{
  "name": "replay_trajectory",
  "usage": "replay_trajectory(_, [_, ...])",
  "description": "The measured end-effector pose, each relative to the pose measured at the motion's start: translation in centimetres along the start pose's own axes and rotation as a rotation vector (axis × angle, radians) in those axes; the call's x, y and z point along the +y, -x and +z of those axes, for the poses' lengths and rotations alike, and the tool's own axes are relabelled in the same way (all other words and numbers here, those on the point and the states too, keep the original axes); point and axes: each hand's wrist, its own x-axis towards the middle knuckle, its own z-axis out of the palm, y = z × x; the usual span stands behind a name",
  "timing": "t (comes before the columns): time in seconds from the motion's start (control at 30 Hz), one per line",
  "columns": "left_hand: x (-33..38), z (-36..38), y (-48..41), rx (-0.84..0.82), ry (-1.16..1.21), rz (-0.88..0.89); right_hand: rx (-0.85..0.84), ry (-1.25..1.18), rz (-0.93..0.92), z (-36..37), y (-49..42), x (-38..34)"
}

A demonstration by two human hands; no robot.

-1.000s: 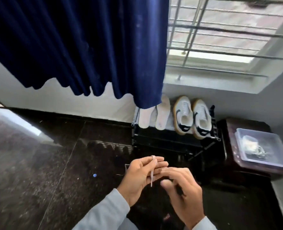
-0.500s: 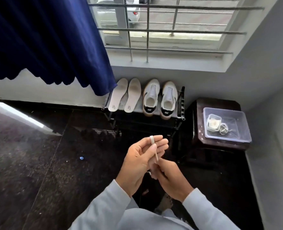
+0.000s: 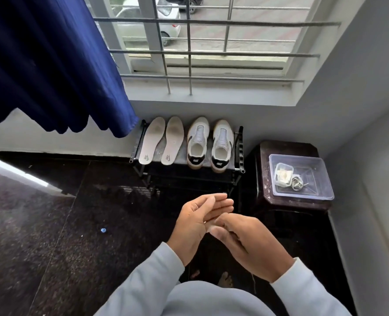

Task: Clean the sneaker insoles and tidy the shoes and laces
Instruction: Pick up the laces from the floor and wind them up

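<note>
- Where do the insoles (image 3: 161, 142) lie?
- Ahead of the left hand (image 3: 195, 224), slightly leftward, heels toward it, long axes running away. The sneakers (image 3: 209, 142) lie just beside them.
- And the grips?
- Left fingers are straight and relaxed. The right hand (image 3: 246, 245) curls into the left palm, and I cannot tell whether it pinches anything.
</note>
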Motion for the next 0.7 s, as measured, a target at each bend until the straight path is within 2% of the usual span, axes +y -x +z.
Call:
replay_trajectory(0.23, [1.2,-0.4,-0.3,-0.178,-0.045,-0.169,0.101,0.073,-0.044,-4.0,-3.3,-0.3])
replay_trajectory(0.4, [2.0,-1.2,0.5,-0.333,-0.061,-0.187,0.208,0.075,-0.075,-6.2,-5.6,-0.1])
replay_trajectory(0.57, [2.4,-1.5,1.1,-0.405,-0.081,-0.073,0.232,0.011,-0.004,-5.3,-6.7,0.4])
replay_trajectory(0.7, [2.7,-1.5,1.7,-0.397,-0.032,0.041,0.217,-0.015,0.081,-3.1,-6.2,1.7])
